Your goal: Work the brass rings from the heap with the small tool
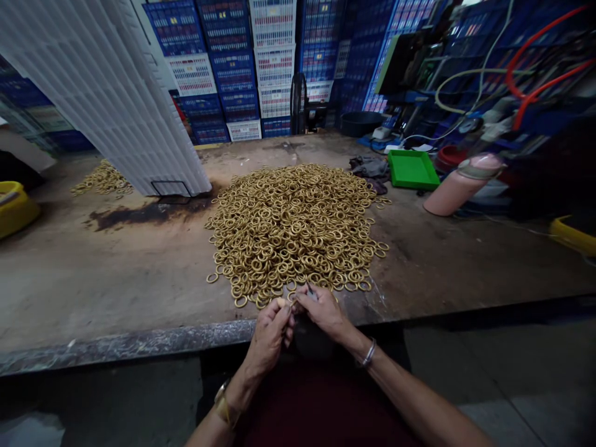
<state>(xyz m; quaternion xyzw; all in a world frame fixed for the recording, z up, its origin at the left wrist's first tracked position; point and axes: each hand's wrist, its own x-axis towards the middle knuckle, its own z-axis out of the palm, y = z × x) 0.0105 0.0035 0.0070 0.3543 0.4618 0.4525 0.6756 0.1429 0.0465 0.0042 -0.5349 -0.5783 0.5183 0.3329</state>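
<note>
A large heap of gold-coloured rings (293,226) lies on the workbench just beyond my hands. My left hand (270,332) is closed in a pinch at the bench's front edge, on what looks like one of these rings, mostly covered by the fingers. Close against it, my right hand (325,312) is closed round a small dark pointed tool (310,289), whose tip sticks up past the fingers. The fingertips of both hands nearly meet. Several loose rings lie around the near edge of the heap, close to the fingers.
A tall stack of white plastic trays (116,93) stands left of the heap, with a smaller pile of rings (102,179) behind it. Rightward are a green tray (413,169), a pink bottle (459,186) and dark cloths (370,169). Blue and white crates (235,68) rise behind the workbench (153,279).
</note>
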